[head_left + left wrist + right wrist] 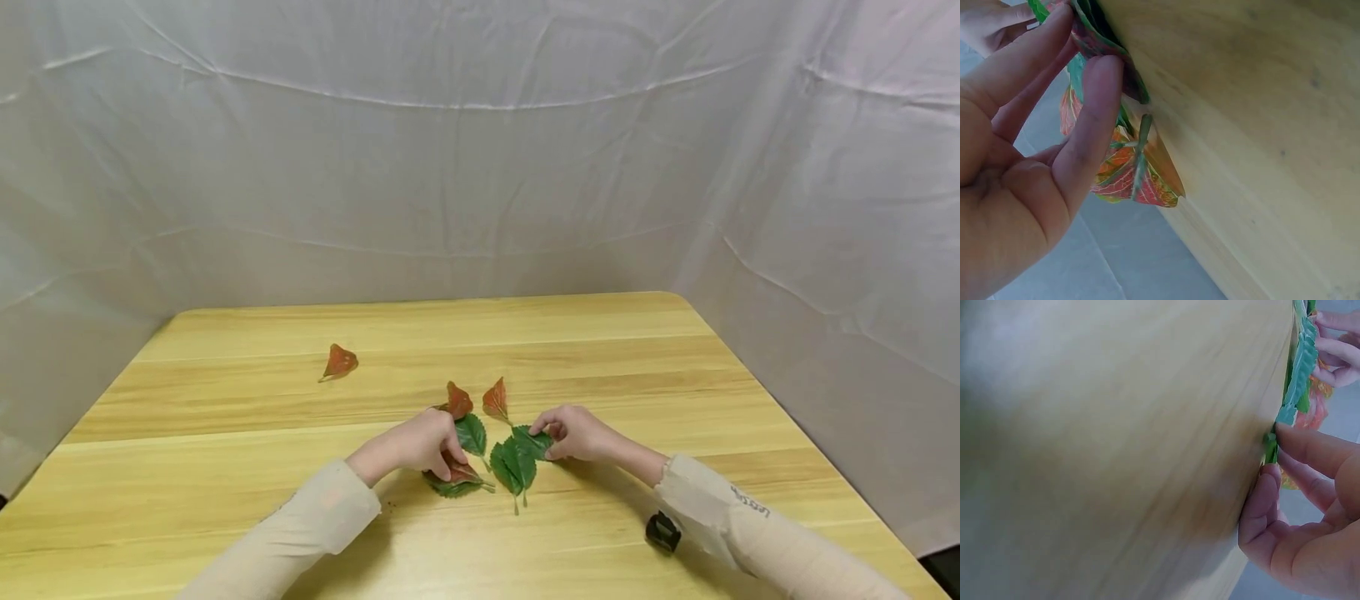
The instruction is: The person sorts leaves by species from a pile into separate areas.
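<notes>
My left hand (427, 440) pinches a red leaf (465, 473) that lies over a green leaf (452, 491) on the table. In the left wrist view, thumb and fingers bend around that red leaf's edge. My right hand (587, 435) has its thumb and fingertips on a green leaf (529, 442), pinching its outer edge in the right wrist view. Overlapping green leaves (516, 467) lie between the hands, stems toward the near side. Another green leaf (471, 434) and a red leaf (459, 402) sit just beyond the left hand. A second red leaf (495, 400) points away, its stem near the green leaves.
A lone red leaf (341, 361) lies farther back on the left of the wooden table (225, 483). Grey-white cloth (450, 167) hangs around the table's back and sides. A small black object (663, 532) shows beside the right sleeve.
</notes>
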Available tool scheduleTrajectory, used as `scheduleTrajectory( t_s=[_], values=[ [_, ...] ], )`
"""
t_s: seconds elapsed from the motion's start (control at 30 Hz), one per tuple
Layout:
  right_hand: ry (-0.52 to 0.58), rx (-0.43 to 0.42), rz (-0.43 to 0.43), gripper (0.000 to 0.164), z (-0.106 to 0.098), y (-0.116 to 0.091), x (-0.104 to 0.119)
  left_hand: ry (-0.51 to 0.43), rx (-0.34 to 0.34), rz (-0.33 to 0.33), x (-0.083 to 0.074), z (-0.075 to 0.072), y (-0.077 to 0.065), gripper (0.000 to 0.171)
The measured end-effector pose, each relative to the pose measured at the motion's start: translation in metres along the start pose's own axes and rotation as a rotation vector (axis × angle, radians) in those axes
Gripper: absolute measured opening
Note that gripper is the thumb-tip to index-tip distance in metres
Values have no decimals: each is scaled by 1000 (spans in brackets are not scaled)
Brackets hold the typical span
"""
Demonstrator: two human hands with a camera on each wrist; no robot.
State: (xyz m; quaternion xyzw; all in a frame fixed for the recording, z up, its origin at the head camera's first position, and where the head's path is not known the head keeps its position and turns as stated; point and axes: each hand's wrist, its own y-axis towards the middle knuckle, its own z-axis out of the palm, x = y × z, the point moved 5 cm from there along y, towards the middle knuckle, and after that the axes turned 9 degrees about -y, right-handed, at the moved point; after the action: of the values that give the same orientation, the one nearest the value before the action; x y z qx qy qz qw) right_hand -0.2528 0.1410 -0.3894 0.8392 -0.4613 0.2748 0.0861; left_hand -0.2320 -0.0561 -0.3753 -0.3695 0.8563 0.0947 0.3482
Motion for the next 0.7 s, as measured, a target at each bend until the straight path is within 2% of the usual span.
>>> scheduleTrajectory(
  t_s=[0.4,0.6,0.7],
  values=[
    [25,-19,11,32,-3,0,-2,-10,17,-59,1,3,-2,22],
    [67,3,10,28,-7,1,-3,-28,28,-48,2,3,-2,25],
    [98,0,37,26,-14,3,-3,-44,28,-48,2,3,-2,26]
  ],
)
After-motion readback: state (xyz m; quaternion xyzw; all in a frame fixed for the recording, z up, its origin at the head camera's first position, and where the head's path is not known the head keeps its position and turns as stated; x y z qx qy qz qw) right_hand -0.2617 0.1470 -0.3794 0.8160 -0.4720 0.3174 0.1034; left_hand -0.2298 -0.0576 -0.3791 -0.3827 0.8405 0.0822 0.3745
